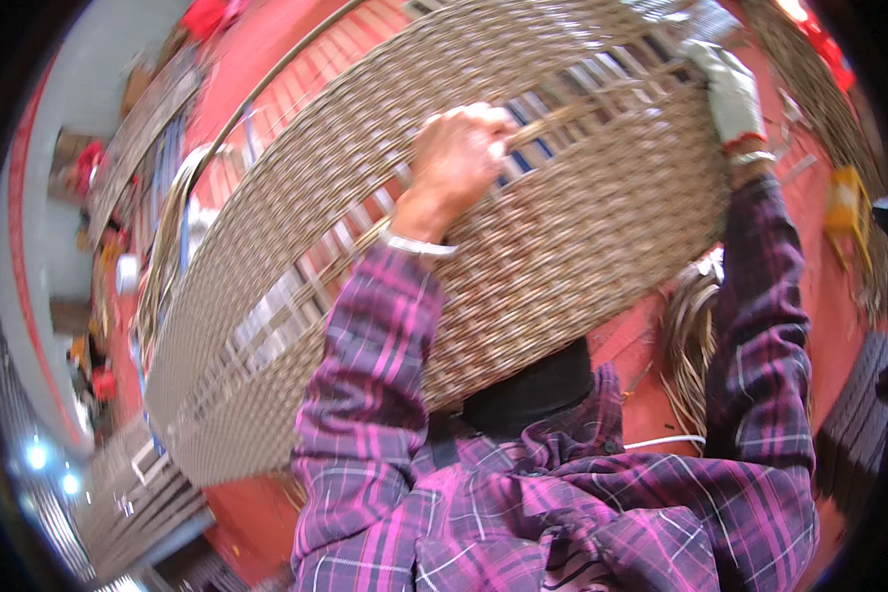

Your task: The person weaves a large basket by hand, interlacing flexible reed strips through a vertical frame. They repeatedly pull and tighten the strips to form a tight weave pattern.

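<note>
A large, oval, brown wicker panel (582,217) of woven strands lies tilted across my front. A long unwoven gap runs along its middle, with bare crosswise ribs showing. Over this gap my bare left hand (459,158) is closed, its fingers pinched on a brown weaving strand (562,120) that stretches rightward along the opening. At the panel's far right end is my right hand (730,94), in a pale glove with a red cuff. Its fingers bend inward near the strand's end, and motion blur hides what they grip.
A bundle of loose strands (691,340) hangs below the panel's right side. More strands (168,232) are gathered at the left. A yellow stool (845,212) stands on the red floor (834,331) at the right. Long strands (809,74) lie at the far right.
</note>
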Demonstrator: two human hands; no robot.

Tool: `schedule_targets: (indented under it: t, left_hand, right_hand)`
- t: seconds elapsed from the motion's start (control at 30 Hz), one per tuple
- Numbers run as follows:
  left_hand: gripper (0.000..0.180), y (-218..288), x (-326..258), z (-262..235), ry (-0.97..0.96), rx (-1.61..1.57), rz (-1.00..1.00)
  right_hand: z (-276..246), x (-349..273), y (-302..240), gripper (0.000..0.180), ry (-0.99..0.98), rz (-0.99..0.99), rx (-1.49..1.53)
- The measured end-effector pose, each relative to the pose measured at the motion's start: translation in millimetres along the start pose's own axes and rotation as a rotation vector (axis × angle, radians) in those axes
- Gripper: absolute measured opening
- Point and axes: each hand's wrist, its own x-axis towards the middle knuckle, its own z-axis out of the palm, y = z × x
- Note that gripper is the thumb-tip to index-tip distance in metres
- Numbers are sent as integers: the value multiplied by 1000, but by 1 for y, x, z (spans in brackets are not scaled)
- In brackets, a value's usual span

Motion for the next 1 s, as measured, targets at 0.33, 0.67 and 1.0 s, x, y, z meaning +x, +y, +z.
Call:
schedule_targets:
  t: [0.33, 0.67, 1.0]
  left_hand:
    - [8, 16, 4, 8, 326, 409, 179]
    - [14, 27, -40, 25, 251, 188, 230]
    - [15, -28, -105, -33, 285, 235, 40]
  right_hand:
    - [1, 5, 1, 32, 89, 343, 214]
    - [-2, 4, -10, 41, 123, 381, 205]
    - [-7, 5, 10, 31, -1, 206, 97]
